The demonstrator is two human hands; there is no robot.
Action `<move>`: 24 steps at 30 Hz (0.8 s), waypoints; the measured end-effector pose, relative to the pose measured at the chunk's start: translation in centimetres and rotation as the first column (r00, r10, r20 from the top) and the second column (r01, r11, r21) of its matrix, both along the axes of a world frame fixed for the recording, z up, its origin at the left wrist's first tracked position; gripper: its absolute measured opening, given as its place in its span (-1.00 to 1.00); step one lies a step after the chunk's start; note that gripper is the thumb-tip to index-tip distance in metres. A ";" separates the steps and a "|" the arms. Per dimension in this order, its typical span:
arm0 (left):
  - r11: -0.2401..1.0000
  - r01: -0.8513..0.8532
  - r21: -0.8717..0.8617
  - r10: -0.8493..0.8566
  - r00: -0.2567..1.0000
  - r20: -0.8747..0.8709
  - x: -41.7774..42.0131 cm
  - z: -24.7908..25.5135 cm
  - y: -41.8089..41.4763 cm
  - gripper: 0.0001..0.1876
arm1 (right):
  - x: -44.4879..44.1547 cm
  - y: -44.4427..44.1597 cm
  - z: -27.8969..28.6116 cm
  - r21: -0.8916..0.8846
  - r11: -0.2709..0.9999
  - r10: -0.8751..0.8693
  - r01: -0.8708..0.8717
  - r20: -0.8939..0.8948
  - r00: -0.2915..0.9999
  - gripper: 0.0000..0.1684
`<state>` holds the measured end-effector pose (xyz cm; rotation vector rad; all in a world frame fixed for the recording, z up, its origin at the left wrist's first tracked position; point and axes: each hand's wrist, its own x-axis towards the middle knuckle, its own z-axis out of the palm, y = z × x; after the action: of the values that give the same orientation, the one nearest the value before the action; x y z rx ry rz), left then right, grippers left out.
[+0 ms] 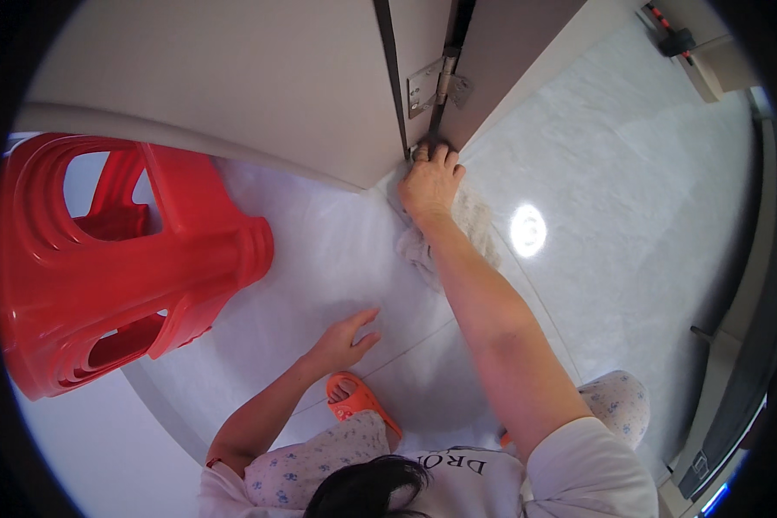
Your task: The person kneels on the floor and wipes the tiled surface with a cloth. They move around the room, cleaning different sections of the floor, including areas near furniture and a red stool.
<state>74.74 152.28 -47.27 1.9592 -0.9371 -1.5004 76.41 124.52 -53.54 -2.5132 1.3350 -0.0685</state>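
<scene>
My right hand [432,181] reaches down to the foot of a door hinge gap, its fingertips pushed in low between the door's edge and the frame. Something dark sits at those fingertips, and whether I grip it is hidden. Just above the fingers is a metal butt hinge [445,84], fixed with screws. A crumpled beige cloth [421,249] lies on the tiled floor [337,259], partly under my right forearm. My left hand [344,343] hovers over the floor nearer my body, fingers apart and holding nothing.
Red plastic stools [201,259], seemingly stacked, lie on their side at left. The light-coloured door panel [233,78] spans the upper left. My foot wears an orange slipper [362,401]. At upper right is a black and red object [676,42]; dark furniture [738,388] lines the right.
</scene>
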 end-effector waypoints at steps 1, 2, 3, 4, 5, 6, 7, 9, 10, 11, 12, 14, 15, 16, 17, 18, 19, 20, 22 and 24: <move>1.000 0.007 -0.007 -0.007 1.000 -0.001 0.0 -0.1 0.1 -0.48 | -0.3 -0.2 -0.3 -0.025 0.999 0.026 -0.026 0.022 0.999 -0.38; 1.000 0.005 0.003 -0.005 1.000 -0.008 -0.1 -0.2 0.1 -0.47 | -0.6 -0.4 -0.7 -0.050 0.997 0.053 -0.051 0.042 0.998 -0.39; 1.000 0.004 0.014 -0.004 1.000 -0.012 0.0 -0.2 0.1 -0.46 | -0.9 -0.5 -0.8 -0.070 0.993 0.098 -0.095 0.048 0.994 -0.41; 1.000 0.004 0.025 -0.003 1.000 -0.015 0.0 -0.2 0.0 -0.45 | -1.2 -0.5 -1.0 -0.090 0.986 0.143 -0.138 0.053 0.988 -0.42; 0.999 0.003 0.032 -0.002 1.000 -0.012 0.1 -0.4 0.0 -0.45 | -1.5 -0.6 -1.2 -0.110 0.977 0.187 -0.180 0.057 0.981 -0.44; 0.999 0.003 0.038 -0.003 1.000 -0.008 0.1 -0.6 -0.1 -0.45 | -1.8 -0.7 -1.3 -0.133 0.968 0.226 -0.213 0.093 0.970 -0.46; 0.999 0.003 0.043 -0.003 1.000 -0.004 0.1 -0.7 -0.2 -0.45 | -2.2 -0.8 -1.4 -0.156 0.957 0.265 -0.245 0.128 0.956 -0.47; 1.000 -0.001 0.025 0.001 1.000 0.005 0.2 -0.5 -0.5 -0.46 | -2.7 -1.4 -1.2 -0.142 0.938 0.338 -0.317 0.158 0.928 -0.49; 1.000 -0.004 0.017 0.004 1.000 0.010 0.2 -0.4 -0.7 -0.47 | -2.9 -2.0 -0.9 -0.102 0.928 0.370 -0.358 0.156 0.916 -0.49; 1.000 0.004 0.018 -0.005 1.000 0.016 0.1 -0.4 -0.7 -0.47 | -3.1 -2.4 -0.6 -0.061 0.915 0.403 -0.398 0.155 0.902 -0.50; 1.000 0.014 0.015 -0.015 1.000 0.024 0.0 -0.5 -0.8 -0.48 | -3.5 -2.7 -0.7 -0.067 0.898 0.441 -0.436 0.157 0.884 -0.49; 0.999 0.029 0.013 -0.030 0.999 0.033 0.0 -0.5 -1.0 -0.49 | -4.3 -3.0 -0.8 -0.079 0.857 0.515 -0.509 0.159 0.842 -0.46; 0.999 0.031 0.020 -0.032 0.999 0.035 0.0 -0.4 -1.0 -0.49 | -4.7 -2.4 -0.7 -0.085 0.850 0.526 -0.519 0.155 0.836 -0.44; 0.999 0.033 0.027 -0.034 0.999 0.038 0.0 -0.3 -1.0 -0.49 | -5.2 -1.6 -0.5 -0.091 0.843 0.538 -0.530 0.150 0.830 -0.42; 0.999 0.031 0.029 -0.032 0.999 0.041 0.1 -0.2 -0.9 -0.49 | -5.6 -0.9 -0.3 -0.096 0.836 0.549 -0.541 0.146 0.823 -0.40; 0.999 0.032 0.028 -0.033 0.999 0.041 0.2 -0.1 -1.0 -0.49 | -5.7 -0.5 -0.4 -0.120 0.875 0.482 -0.469 0.118 0.868 -0.37; 0.999 0.033 0.029 -0.034 0.999 0.040 0.3 -0.1 -1.0 -0.49 | -5.7 0.0 -0.5 -0.145 0.907 0.410 -0.395 0.092 0.907 -0.33; 0.999 0.030 0.023 -0.031 0.999 0.037 0.4 -0.2 -1.0 -0.50 | -5.5 0.4 -0.7 -0.172 0.932 0.335 -0.319 0.069 0.940 -0.30; 0.999 0.027 0.021 -0.028 0.999 0.027 0.2 -0.2 -0.7 -0.51 | -4.4 0.6 -0.9 -0.203 0.947 0.257 -0.249 0.012 0.966 -0.27; 0.999 0.038 0.011 -0.038 0.999 0.024 -0.1 -0.3 -0.5 -0.52 | -2.9 0.1 -1.1 -0.201 0.957 0.207 -0.210 -0.036 0.978 -0.27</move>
<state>74.67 151.79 -47.57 1.9816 -0.9837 -1.5089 73.55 124.65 -54.63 -2.8171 1.1097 -0.1488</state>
